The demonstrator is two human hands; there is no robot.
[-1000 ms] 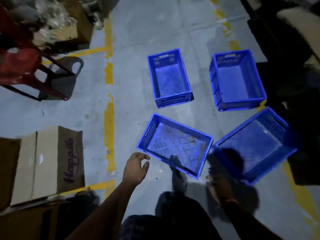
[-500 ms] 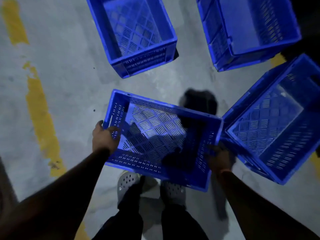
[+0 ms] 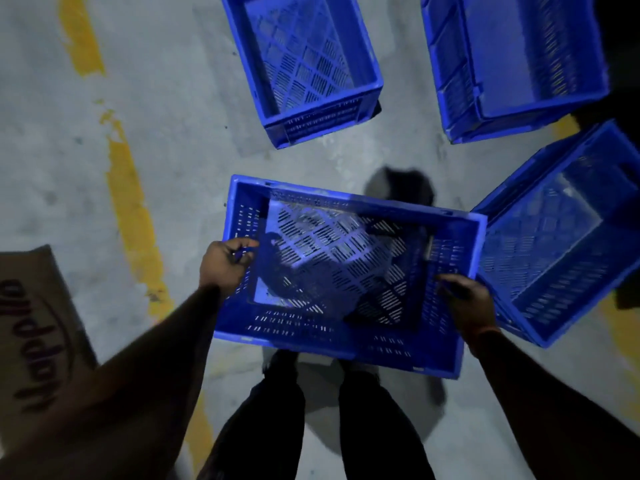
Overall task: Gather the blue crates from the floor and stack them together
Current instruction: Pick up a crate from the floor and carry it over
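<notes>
Both hands, left hand (image 3: 225,263) and right hand (image 3: 465,303), clasp the near crate (image 3: 346,337), hiding the feet.

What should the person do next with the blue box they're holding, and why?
Probably carry the held crate to the right and lower it into the tilted crate beside it. The left hand and right hand each grip a short side, and that open crate is the nearest of the three others, its corner almost touching.
</notes>
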